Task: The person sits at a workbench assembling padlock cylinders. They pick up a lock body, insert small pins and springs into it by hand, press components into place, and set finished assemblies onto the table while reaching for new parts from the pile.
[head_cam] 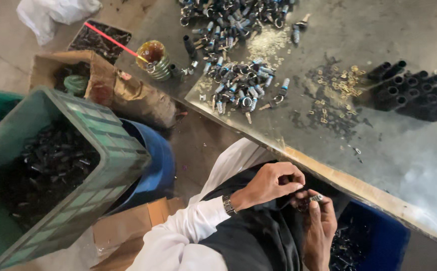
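My left hand (272, 181) and my right hand (320, 227) meet over my lap, just below the edge of the metal table (394, 145). Both pinch a small cylindrical lock part with a metal tip (313, 199) between the fingertips. A wristwatch sits on my left wrist. On the table lies a pile of keyed lock cylinders with blue bands (241, 83), a scatter of small brass pieces (340, 83) and a stack of black tubes (411, 88).
A green crate of black parts (52, 165) leans over a blue drum (158, 160) at left. Cardboard boxes (108, 85) and a white bag (47, 12) lie beyond. A blue bin with dark parts (364, 241) stands under the table by my right knee. A glass jar (154, 59) sits near the table corner.
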`<move>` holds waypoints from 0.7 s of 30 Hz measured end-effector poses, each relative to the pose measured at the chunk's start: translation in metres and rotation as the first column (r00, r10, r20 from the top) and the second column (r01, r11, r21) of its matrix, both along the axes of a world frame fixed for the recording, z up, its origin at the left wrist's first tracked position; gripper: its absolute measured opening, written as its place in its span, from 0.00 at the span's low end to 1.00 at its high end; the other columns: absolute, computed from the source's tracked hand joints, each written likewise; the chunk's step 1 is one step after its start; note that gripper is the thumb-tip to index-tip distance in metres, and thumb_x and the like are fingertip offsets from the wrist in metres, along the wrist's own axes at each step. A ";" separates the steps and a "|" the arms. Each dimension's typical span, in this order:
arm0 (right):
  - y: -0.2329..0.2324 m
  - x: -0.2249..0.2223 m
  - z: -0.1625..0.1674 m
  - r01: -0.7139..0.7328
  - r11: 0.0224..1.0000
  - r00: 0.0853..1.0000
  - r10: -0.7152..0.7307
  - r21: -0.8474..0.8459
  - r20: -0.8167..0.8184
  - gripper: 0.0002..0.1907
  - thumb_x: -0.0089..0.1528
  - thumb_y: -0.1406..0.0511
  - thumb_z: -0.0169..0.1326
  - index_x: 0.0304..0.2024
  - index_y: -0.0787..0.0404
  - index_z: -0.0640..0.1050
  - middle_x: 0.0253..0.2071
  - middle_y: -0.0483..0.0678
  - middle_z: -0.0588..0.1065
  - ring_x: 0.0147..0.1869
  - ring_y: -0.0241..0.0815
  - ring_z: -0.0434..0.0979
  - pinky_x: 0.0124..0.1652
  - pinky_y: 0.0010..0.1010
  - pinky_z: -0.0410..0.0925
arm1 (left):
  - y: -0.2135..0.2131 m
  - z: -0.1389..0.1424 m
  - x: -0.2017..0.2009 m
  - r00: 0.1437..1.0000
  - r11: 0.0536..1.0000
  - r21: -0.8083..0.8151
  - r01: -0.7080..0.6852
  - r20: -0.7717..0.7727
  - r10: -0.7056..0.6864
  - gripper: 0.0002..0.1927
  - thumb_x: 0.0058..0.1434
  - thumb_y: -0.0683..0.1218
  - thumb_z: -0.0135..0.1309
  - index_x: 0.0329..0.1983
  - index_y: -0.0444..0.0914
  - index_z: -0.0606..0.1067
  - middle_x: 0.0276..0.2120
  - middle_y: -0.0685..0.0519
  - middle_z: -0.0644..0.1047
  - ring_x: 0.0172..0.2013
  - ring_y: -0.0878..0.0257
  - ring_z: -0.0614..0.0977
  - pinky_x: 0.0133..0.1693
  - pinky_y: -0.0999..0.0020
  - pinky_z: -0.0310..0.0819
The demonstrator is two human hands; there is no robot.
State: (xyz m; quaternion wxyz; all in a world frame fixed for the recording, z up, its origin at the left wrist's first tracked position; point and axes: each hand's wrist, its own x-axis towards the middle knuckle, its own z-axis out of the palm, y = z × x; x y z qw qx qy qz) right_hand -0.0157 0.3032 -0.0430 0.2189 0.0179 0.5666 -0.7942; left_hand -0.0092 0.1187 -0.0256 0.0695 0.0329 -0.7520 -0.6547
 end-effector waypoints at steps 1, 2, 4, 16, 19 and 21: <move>0.005 -0.001 -0.003 0.005 1.000 1.000 -0.005 0.022 -0.009 0.12 0.73 0.66 0.46 0.55 0.68 0.70 0.46 0.52 0.76 0.49 0.42 0.77 0.53 0.33 0.69 | 0.003 0.001 -0.001 1.000 0.999 -0.035 0.013 -0.005 -0.013 0.05 0.62 0.41 0.60 0.40 0.37 0.78 0.32 0.56 0.77 0.30 0.71 0.76 0.34 0.73 0.72; 0.010 -0.001 -0.005 0.010 0.999 1.000 -0.010 0.045 -0.018 0.12 0.72 0.66 0.47 0.54 0.68 0.70 0.45 0.52 0.76 0.49 0.42 0.77 0.53 0.33 0.69 | 0.006 0.002 -0.001 1.000 1.000 -0.009 0.025 -0.005 -0.025 0.05 0.62 0.41 0.60 0.40 0.37 0.78 0.32 0.56 0.77 0.31 0.72 0.77 0.35 0.73 0.73; 0.020 0.001 -0.011 0.035 0.998 0.998 -0.033 0.048 -0.047 0.12 0.72 0.66 0.47 0.55 0.68 0.71 0.44 0.51 0.77 0.49 0.42 0.78 0.54 0.33 0.69 | 0.010 0.004 0.000 0.999 0.998 0.043 0.043 -0.011 -0.042 0.05 0.62 0.41 0.59 0.40 0.37 0.77 0.33 0.57 0.77 0.32 0.72 0.78 0.36 0.74 0.74; 0.001 0.021 -0.040 0.080 0.996 0.996 -0.081 0.037 0.023 0.12 0.72 0.66 0.47 0.54 0.67 0.72 0.42 0.51 0.76 0.45 0.41 0.77 0.50 0.32 0.70 | -0.011 0.023 0.034 0.997 0.998 -0.055 0.041 -0.066 -0.045 0.04 0.62 0.41 0.60 0.40 0.38 0.78 0.34 0.57 0.76 0.32 0.72 0.77 0.34 0.76 0.72; -0.021 0.021 -0.031 0.042 0.999 0.999 -0.042 -0.024 -0.008 0.12 0.72 0.65 0.47 0.54 0.67 0.72 0.42 0.50 0.76 0.45 0.40 0.76 0.49 0.31 0.69 | -0.030 0.022 0.049 0.998 0.997 -0.037 -0.067 0.004 0.067 0.04 0.62 0.41 0.60 0.39 0.37 0.79 0.32 0.58 0.77 0.28 0.73 0.75 0.32 0.76 0.70; -0.033 0.020 -0.021 -0.009 0.999 0.999 0.008 -0.036 -0.038 0.12 0.72 0.65 0.48 0.54 0.67 0.72 0.41 0.50 0.76 0.45 0.40 0.76 0.49 0.30 0.69 | -0.041 0.019 0.059 0.985 0.985 -0.015 -0.171 0.006 0.171 0.04 0.61 0.40 0.60 0.38 0.37 0.79 0.32 0.58 0.78 0.29 0.74 0.76 0.32 0.76 0.70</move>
